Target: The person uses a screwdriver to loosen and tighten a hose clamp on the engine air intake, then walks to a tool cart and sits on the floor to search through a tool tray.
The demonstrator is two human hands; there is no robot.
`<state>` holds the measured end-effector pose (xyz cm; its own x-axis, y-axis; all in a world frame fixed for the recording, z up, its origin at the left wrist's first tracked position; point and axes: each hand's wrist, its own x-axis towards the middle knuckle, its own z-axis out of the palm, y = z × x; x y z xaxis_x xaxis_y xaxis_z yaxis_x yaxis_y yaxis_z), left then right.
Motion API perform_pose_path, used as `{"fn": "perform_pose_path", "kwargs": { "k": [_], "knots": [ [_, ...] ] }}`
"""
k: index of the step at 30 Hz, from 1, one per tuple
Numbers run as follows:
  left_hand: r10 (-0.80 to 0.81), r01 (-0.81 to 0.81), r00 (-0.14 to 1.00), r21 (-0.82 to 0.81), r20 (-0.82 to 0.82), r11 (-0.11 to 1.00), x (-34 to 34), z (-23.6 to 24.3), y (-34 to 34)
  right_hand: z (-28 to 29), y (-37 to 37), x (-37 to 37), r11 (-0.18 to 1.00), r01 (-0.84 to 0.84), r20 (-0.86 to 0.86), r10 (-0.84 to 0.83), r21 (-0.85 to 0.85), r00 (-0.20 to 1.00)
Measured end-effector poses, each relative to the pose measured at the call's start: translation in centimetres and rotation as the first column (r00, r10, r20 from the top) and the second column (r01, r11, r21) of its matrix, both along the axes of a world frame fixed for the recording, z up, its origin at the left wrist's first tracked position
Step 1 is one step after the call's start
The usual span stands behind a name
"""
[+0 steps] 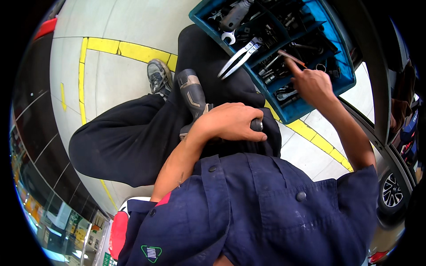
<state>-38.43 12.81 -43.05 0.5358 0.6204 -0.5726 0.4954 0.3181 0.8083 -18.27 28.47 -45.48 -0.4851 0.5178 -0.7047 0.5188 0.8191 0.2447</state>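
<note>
My left hand is closed around a grey-and-black cordless power tool lying across my lap. A dark round end of it pokes out beside my thumb; the rest under the palm is hidden. Over the blue toolbox, my right hand reaches in with the index finger stretched out and the other fingers partly bent. Its fingertip is at a thin reddish-brown strip among loose sockets and bits. Long-handled silver pliers lie across the box's near-left edge, their handles over my leg.
A combination wrench and a dark-handled tool lie in the box's far-left compartment. Dividers split the box. To the right stands a car with a wheel. Yellow lines mark the pale tiled floor.
</note>
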Motion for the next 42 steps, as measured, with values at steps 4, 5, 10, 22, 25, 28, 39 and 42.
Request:
{"fn": "perform_pose_path", "kwargs": {
  "k": [4, 5, 10, 22, 25, 28, 39, 42],
  "knots": [
    [0.020, -0.020, 1.000, -0.001, 0.008, 1.000, 0.1, 0.0, -0.2, -1.5, 1.2, 3.2, 0.998, 0.065, -0.231, -0.062, 0.006, 0.971],
    [0.014, -0.014, 1.000, -0.007, 0.007, 1.000, 0.0, -0.1, -0.1, -1.5, 1.0, 2.8, 0.993, 0.118, -0.235, -0.120, -0.022, 0.965],
    [-0.012, 0.012, 1.000, -0.013, 0.004, 1.000, 0.1, 0.0, 0.1, -3.6, -0.6, 2.6, 0.958, 0.252, -0.543, -0.285, -0.135, 0.790],
    [0.007, -0.008, 1.000, 0.053, 0.011, 0.999, 0.1, -0.2, -0.2, -4.5, -2.4, -2.2, 0.978, -0.141, -0.075, 0.131, -0.154, 0.989],
    [0.021, -0.022, 1.000, 0.034, 0.020, 0.999, 0.1, -0.1, -0.2, -5.0, -1.0, -2.0, 0.969, -0.213, -0.005, 0.215, -0.123, 0.977],
    [-0.004, 0.004, 1.000, 0.017, 0.005, 1.000, 0.0, 0.1, 0.0, -4.3, -1.0, -1.3, 0.968, -0.232, -0.017, 0.232, -0.095, 0.973],
    [0.019, -0.020, 1.000, 0.013, 0.018, 1.000, 0.1, -0.1, -0.2, 0.5, -0.4, -0.9, 0.979, 0.186, -0.187, -0.198, -0.083, 0.962],
    [0.017, -0.018, 1.000, 0.036, 0.021, 0.999, 0.1, -0.1, -0.2, -1.9, -2.0, 0.2, 0.982, -0.043, -0.577, -0.071, -0.182, 0.814]
  ]
}}
